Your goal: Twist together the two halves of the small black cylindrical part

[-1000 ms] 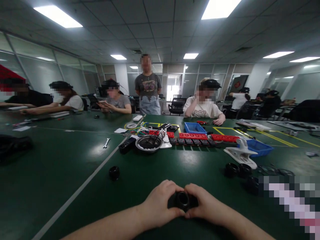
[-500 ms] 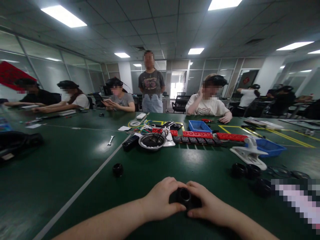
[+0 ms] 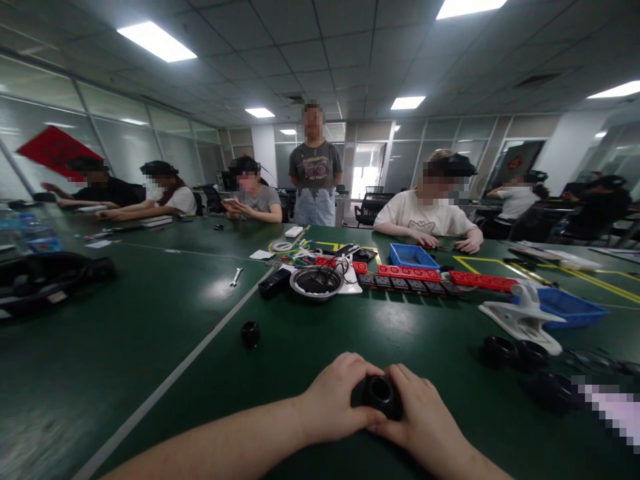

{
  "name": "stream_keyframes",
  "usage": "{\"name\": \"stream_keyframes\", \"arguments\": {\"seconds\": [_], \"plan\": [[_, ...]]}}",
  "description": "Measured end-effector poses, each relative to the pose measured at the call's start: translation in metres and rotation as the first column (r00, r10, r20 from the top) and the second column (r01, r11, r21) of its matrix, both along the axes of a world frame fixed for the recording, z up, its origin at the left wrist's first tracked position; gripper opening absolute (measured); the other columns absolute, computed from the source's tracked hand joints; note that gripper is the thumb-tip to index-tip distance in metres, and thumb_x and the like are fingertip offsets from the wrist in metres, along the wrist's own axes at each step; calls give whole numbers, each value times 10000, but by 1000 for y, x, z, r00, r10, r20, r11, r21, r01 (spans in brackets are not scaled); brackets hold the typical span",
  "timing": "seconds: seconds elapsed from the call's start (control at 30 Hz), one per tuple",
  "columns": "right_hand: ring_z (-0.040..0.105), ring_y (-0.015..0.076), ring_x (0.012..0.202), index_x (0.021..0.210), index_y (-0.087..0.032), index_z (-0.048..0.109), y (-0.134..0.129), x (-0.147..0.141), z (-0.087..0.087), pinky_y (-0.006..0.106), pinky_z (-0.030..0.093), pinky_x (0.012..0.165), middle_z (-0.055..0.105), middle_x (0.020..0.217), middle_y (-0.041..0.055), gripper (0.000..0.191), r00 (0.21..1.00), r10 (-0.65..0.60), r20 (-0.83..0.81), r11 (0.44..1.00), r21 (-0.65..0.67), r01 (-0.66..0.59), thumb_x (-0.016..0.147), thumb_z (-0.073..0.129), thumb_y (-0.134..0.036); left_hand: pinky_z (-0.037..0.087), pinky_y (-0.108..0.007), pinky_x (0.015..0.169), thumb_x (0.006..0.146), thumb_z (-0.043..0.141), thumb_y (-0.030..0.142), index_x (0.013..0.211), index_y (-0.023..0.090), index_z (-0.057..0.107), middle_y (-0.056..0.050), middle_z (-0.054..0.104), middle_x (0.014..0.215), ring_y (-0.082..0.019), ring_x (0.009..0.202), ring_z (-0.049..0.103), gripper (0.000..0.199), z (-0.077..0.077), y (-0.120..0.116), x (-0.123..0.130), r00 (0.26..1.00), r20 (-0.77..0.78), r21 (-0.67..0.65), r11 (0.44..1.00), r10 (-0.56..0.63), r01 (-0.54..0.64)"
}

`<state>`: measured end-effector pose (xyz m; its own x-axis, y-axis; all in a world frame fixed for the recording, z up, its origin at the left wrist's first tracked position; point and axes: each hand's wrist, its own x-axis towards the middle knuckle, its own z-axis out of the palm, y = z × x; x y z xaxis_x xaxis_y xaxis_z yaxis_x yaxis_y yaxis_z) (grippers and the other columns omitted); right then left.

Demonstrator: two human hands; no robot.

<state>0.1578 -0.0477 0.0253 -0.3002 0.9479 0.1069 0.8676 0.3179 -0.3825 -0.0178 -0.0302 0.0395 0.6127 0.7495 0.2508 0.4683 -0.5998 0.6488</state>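
Note:
Low over the green table point(image 3: 310, 347), my left hand point(image 3: 339, 400) and my right hand point(image 3: 420, 413) are closed round one black ring-shaped part point(image 3: 373, 395). A round hole shows in its top, between my thumbs and forefingers. My fingers hide most of its sides and its lower end. A similar black ring-shaped part point(image 3: 250, 335) stands apart, ahead and to the left. Several more black round parts point(image 3: 500, 350) sit off to the right of my right hand.
Ahead are a metal bowl point(image 3: 317, 293) with black cable, red socket strips point(image 3: 409, 273), a blue tray point(image 3: 413, 256) and a white clamp stand point(image 3: 525, 313). A wrench point(image 3: 237, 277) lies left. Several co-workers sit across the table; one person point(image 3: 315, 175) stands.
My view has turned slightly left, so everything appears farther right. My thumbs have drawn together below the black part's hole. The co-worker across has lowered a hand from their head to the table.

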Motion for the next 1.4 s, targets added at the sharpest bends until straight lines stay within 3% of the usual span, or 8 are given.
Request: {"name": "stream_keyframes", "arguments": {"seconds": [0.1, 0.33, 0.5, 0.67, 0.83, 1.0, 1.17, 1.4], "plan": [[510, 269, 946, 1063, -206, 539, 4, 9, 5, 388, 381, 813, 557, 1036, 80, 560, 988, 116, -100, 983, -129, -128, 566, 735, -375, 384, -307, 869, 663, 745, 255, 1098, 226, 522, -27, 523, 1034, -204, 981, 473, 490, 2, 1, -2, 999, 6, 27, 999, -39, 39], [508, 242, 988, 957, -200, 618, 21, 27, 17, 370, 382, 888, 582, 971, 44, 292, 900, 269, -343, 872, -310, -379, 671, 635, -255, 397, -296, 855, 706, 717, 260, 1220, 223, 437, -42, 527, 1036, -202, 958, 489, 587, -2, 8, -6, 989, -44, 33, 990, -139, 140], [530, 244, 919, 891, -213, 644, 23, 24, 10, 346, 417, 796, 585, 926, 46, 257, 922, 239, -306, 908, -267, -324, 644, 664, -279, 416, -277, 806, 681, 741, 269, 1160, 242, 497, -28, 524, 984, -193, 916, 500, 539, -3, 8, -3, 991, -52, 17, 992, -126, 127], [532, 187, 711, 766, -183, 589, 18, 14, 0, 278, 402, 608, 561, 765, 19, 252, 968, 173, -184, 968, -152, -202, 630, 692, -369, 416, -297, 779, 645, 760, 324, 1039, 205, 546, -24, 531, 925, -205, 894, 500, 464, -5, 3, 3, 998, -45, -13, 999, 37, -37], [518, 229, 736, 823, -169, 554, 7, 3, -2, 357, 384, 661, 590, 800, 65, 333, 996, 94, 0, 994, 58, -94, 659, 662, -438, 400, -319, 819, 676, 721, 259, 1045, 198, 519, -28, 524, 962, -207, 925, 489, 425, -5, 1, 5, 996, -43, 17, 997, 80, -80], [512, 246, 924, 1024, -207, 558, 11, 15, 9, 367, 388, 803, 569, 987, 62, 431, 956, 259, -139, 954, -120, -276, 642, 689, -360, 385, -324, 864, 679, 726, 255, 1072, 207, 519, -35, 520, 1017, -211, 980, 471, 447, 1, 4, -1, 999, -29, 38, 999, -27, 28], [525, 200, 872, 878, -176, 598, 23, 28, 17, 312, 406, 772, 572, 921, 32, 197, 902, 320, -290, 878, -268, -397, 697, 628, -249, 392, -292, 844, 682, 736, 238, 1102, 208, 522, -27, 534, 993, -194, 955, 487, 472, 4, 6, -3, 991, -31, 20, 991, -128, 129], [516, 204, 720, 745, -165, 558, 6, 6, 4, 305, 367, 645, 591, 772, 43, 272, 997, 75, -12, 996, -43, -75, 632, 689, -376, 408, -287, 768, 596, 789, 322, 998, 187, 567, -16, 538, 908, -196, 872, 508, 478, -2, 4, 3, 999, -36, 6, 999, 35, -35]]}}
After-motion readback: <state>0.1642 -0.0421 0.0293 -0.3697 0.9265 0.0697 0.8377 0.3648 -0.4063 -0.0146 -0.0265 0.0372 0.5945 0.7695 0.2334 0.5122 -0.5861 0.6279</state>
